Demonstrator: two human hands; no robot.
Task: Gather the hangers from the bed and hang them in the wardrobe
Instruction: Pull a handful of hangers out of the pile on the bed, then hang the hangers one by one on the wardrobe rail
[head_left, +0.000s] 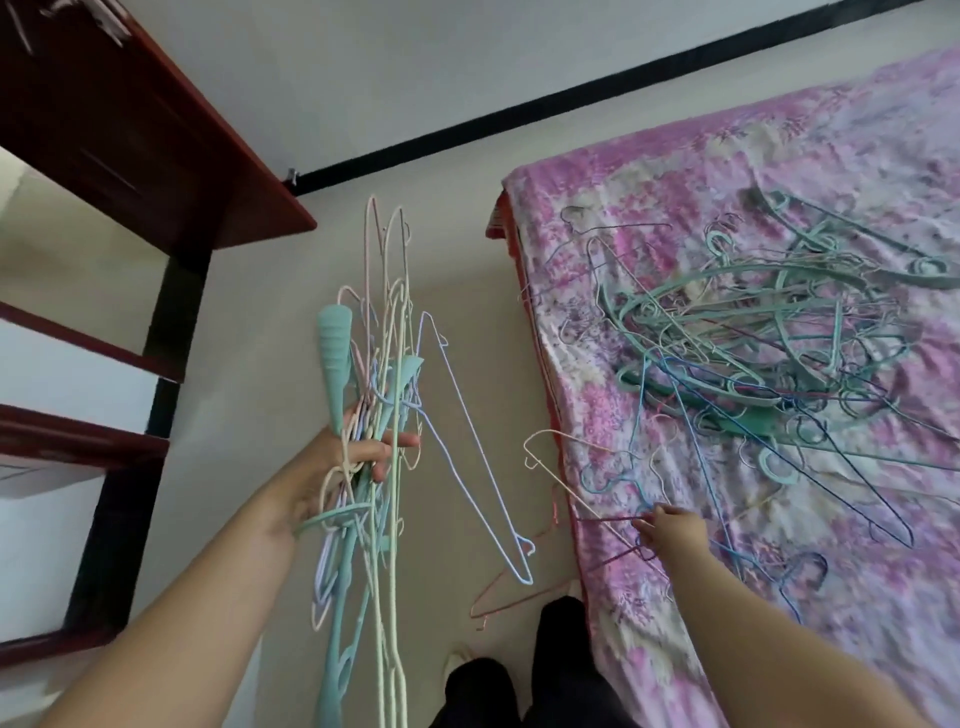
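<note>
My left hand (345, 470) grips a thick bundle of hangers (382, 395), teal plastic and pastel wire ones, held upright over the floor beside the bed. My right hand (670, 532) reaches onto the near edge of the bed (857, 597) and pinches a thin purple wire hanger (615, 519). A large tangled pile of hangers (769, 353), mostly teal with blue and white wire ones, lies on the pink floral bedspread. The dark red wooden wardrobe (130, 130) stands at the left with its door open.
A pink wire hanger (511, 592) lies on the floor next to the bed's edge. My dark trouser legs and a shoe (519, 680) show at the bottom. Wardrobe shelves (83, 441) jut out at the left. Beige floor runs between wardrobe and bed.
</note>
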